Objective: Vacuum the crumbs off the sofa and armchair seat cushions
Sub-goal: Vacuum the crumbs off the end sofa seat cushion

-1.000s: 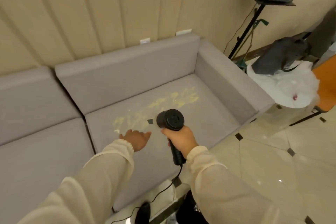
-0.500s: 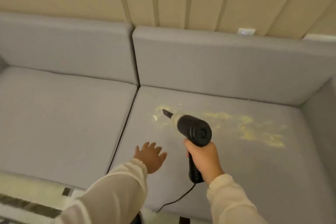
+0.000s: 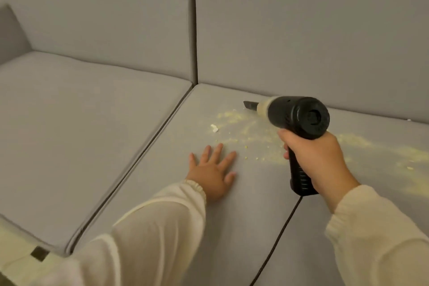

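Observation:
A black handheld vacuum [image 3: 299,118] with a pale collar and a dark narrow nozzle points left over the right grey seat cushion [image 3: 243,204]. My right hand [image 3: 318,162] grips its handle. Yellow crumbs [image 3: 250,132] lie scattered across this cushion from beneath the nozzle out to the right edge, and a small white scrap [image 3: 214,128] lies at their left end. The nozzle tip hangs just above the crumbs' far left end. My left hand [image 3: 214,169] rests flat on the cushion with fingers spread, just in front of the crumbs.
The left seat cushion [image 3: 76,127] shows no crumbs and is split from the right one by a dark seam. Grey back cushions [image 3: 301,30] stand behind. The vacuum's black cord [image 3: 278,234] trails down across the cushion front. Pale floor [image 3: 14,260] shows at lower left.
The view has closed in on the sofa and swung left. The vacuum's nozzle now sits over the left end of the crumbs. My left hand has settled flat on the cushion.

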